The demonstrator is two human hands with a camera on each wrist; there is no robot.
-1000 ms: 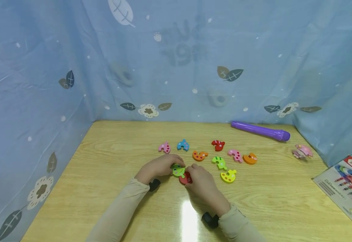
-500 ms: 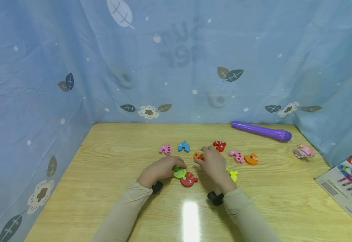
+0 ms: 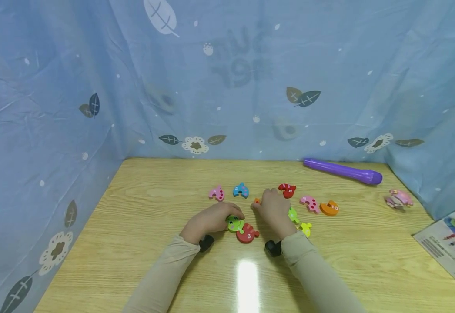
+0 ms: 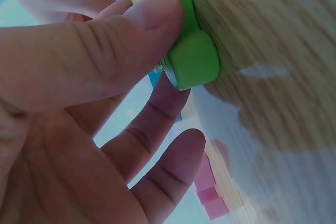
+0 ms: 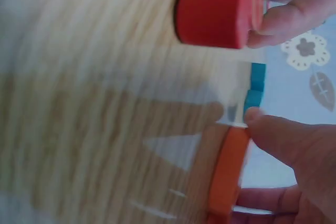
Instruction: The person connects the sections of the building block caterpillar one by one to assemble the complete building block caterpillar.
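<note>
Currently the left hand (image 3: 212,218) pinches the green face piece (image 3: 235,224), its thumb pressed along the near side in the left wrist view. That piece lies on the wooden table (image 3: 153,187), just left of the middle, touching the red number 2 piece (image 3: 247,234) on its right and near side.

Slightly farther and to the right, the right hand (image 3: 274,211) grips an orange piece (image 5: 229,171) between thumb and fingers; the hand covers most of it in the head view.

Beyond the hands lie a pink piece (image 3: 217,193) on the left, a blue piece (image 3: 241,190) and, farther right, a striped red piece (image 3: 287,190). Right of the right hand are a light green piece (image 3: 293,215) and a yellow piece (image 3: 306,229), both partly hidden, with a spotted pink piece (image 3: 310,203) beside the number 10 piece (image 3: 329,208). A purple toy microphone (image 3: 342,171) lies at the far right; a printed box (image 3: 452,245) sits at the right edge.
</note>
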